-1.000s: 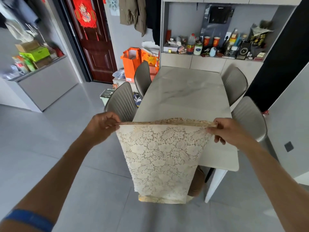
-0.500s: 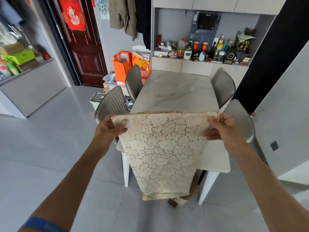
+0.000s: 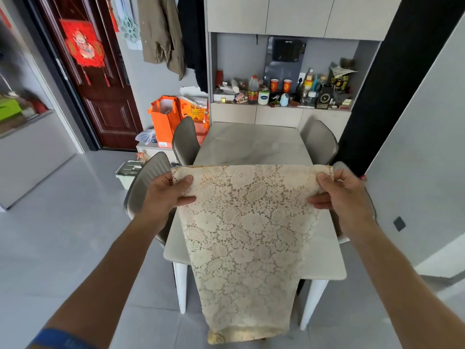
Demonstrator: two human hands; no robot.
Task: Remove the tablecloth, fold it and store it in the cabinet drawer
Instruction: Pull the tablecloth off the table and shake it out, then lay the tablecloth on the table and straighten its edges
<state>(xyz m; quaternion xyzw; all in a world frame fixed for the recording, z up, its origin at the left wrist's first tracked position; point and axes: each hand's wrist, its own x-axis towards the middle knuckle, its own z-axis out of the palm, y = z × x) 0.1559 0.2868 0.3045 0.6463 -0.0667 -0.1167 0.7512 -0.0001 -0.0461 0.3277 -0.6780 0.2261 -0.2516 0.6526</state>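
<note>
A cream lace tablecloth (image 3: 249, 233) with a gold hem hangs folded in front of me, off the marble dining table (image 3: 251, 144). My left hand (image 3: 166, 195) pinches its upper left corner and my right hand (image 3: 342, 195) pinches its upper right corner, so the top edge is stretched flat between them. The cloth drops past the table's near edge to just above the floor. The cabinet (image 3: 279, 114) stands against the wall behind the table, its lower fronts shut.
Grey chairs (image 3: 185, 141) stand on both sides of the table. Orange bags (image 3: 163, 119) sit on the floor at the left by a dark red door (image 3: 100, 84). The cabinet shelf holds several bottles and cups (image 3: 253, 90). Grey tiled floor surrounds me.
Both hands have lifted the cloth's top edge higher and tilted it toward me, so its lace face now shows fully. My view has moved closer to the table.
</note>
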